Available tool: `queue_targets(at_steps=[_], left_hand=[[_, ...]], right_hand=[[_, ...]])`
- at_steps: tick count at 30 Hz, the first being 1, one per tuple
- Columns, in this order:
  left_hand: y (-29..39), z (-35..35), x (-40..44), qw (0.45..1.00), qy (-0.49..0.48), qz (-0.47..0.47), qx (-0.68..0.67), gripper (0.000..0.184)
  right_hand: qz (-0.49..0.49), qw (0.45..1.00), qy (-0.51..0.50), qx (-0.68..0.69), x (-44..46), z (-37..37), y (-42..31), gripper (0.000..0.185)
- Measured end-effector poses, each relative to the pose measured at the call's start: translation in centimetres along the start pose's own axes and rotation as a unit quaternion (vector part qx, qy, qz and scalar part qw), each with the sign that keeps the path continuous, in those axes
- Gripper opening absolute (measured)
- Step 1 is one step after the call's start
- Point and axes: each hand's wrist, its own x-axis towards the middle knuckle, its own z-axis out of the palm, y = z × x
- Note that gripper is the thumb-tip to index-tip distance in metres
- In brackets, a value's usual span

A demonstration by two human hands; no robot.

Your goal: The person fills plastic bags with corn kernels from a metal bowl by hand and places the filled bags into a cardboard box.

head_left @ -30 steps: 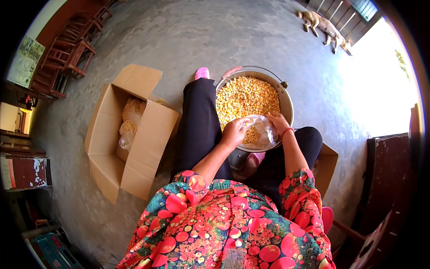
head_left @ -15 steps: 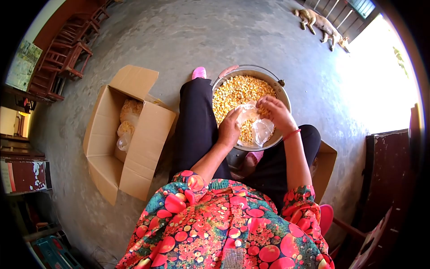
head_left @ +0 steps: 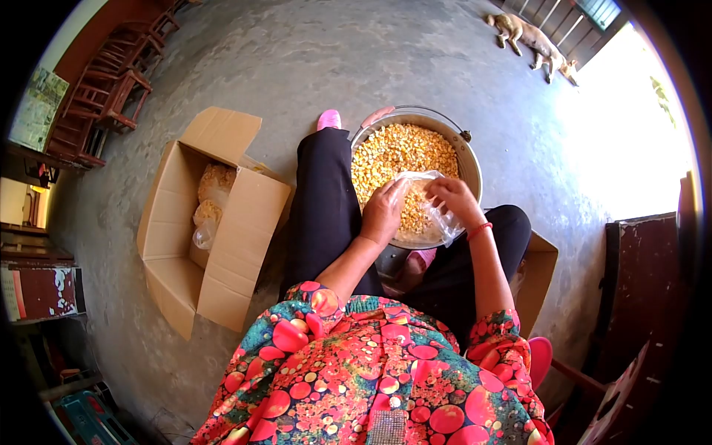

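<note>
A metal bucket (head_left: pixel 475 165) of yellow corn kernels (head_left: pixel 406 148) stands between my legs. Over its near part, my left hand (head_left: pixel 381 213) is closed on the left edge of a clear plastic bag (head_left: pixel 423 231). My right hand (head_left: pixel 455 200), with a red band at the wrist, is at the bag's right side, its fingers curled by the opening. Whether kernels are in those fingers is too small to tell. Kernels show in and through the bag.
An open cardboard box (head_left: pixel 243 248) with filled clear bags (head_left: pixel 213 194) lies left of my leg. Another box (head_left: pixel 539 278) is partly hidden by my right knee. Wooden chairs (head_left: pixel 119 93) line the left wall. A dog (head_left: pixel 530 38) lies at the upper right.
My right hand left the bag's edge, rose over the corn with kernels in its fingers, then came down to the bag's opening. My left hand stayed on the bag.
</note>
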Motion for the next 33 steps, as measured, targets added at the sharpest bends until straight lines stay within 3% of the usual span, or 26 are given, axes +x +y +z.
queue_targets(at_steps=[3,4,6,11,13,14,16,18,19,21,23,25,30,32,33], left_hand=[[0.9,-0.8,0.3,0.999,-0.037,-0.015,-0.006,0.029],[1.0,-0.9,0.3,0.999,-0.039,-0.015,-0.005,0.029],[1.2,-1.1,0.4,0.995,-0.039,-0.084,-0.021,0.033],[1.8,-0.9,0.6,0.998,0.014,-0.061,-0.024,0.034],[1.7,-1.0,0.5,0.997,0.022,-0.068,-0.042,0.033],[1.4,-1.0,0.4,0.996,-0.012,-0.081,-0.045,0.033],[0.9,-0.6,0.0,0.989,-0.053,-0.128,-0.047,0.028],[-0.4,-0.3,-0.4,0.991,-0.068,-0.112,-0.023,0.024],[-0.9,-0.1,-0.6,0.992,-0.083,-0.098,0.002,0.021],[-1.4,0.2,-0.7,0.995,-0.047,-0.087,-0.007,0.019],[-1.3,0.4,-0.7,0.997,-0.012,-0.077,-0.017,0.017],[-1.1,0.6,-0.6,0.984,0.021,-0.142,-0.101,0.016],[-1.7,0.7,-0.7,0.952,-0.006,-0.227,-0.206,0.016],[-1.6,0.6,-0.6,0.949,-0.004,-0.224,-0.223,0.017],[-1.2,0.5,-0.5,0.948,-0.004,-0.225,-0.225,0.017]], right_hand=[[-0.043,0.981,0.135,0.131,1.2,-1.6,0.6,0.015],[-0.043,0.981,0.136,0.133,1.8,-2.1,1.3,0.015],[-0.083,0.961,0.242,0.105,3.3,-2.8,3.6,0.012],[0.005,0.987,0.157,-0.037,6.5,-4.6,11.0,0.016],[-0.052,0.928,0.203,-0.310,6.2,-3.8,11.3,0.021],[-0.005,0.937,0.176,-0.302,6.0,-3.7,11.4,0.033],[-0.023,0.925,0.178,-0.335,5.4,-2.5,10.7,0.037],[-0.029,0.902,0.154,-0.401,5.3,-1.9,10.9,0.046],[-0.029,0.902,0.153,-0.402,5.4,-1.9,11.1,0.046],[0.039,0.916,0.025,-0.398,5.6,-1.9,11.2,0.042],[0.002,0.902,0.025,-0.432,5.6,-1.7,11.8,0.040],[0.025,0.894,-0.023,-0.447,5.9,-1.8,12.1,0.037],[0.005,0.913,0.013,-0.408,5.5,-2.1,12.4,0.028],[0.055,0.961,0.016,-0.270,6.7,-3.0,13.7,0.023],[0.056,0.961,0.016,-0.271,5.9,-3.0,12.1,0.023]])
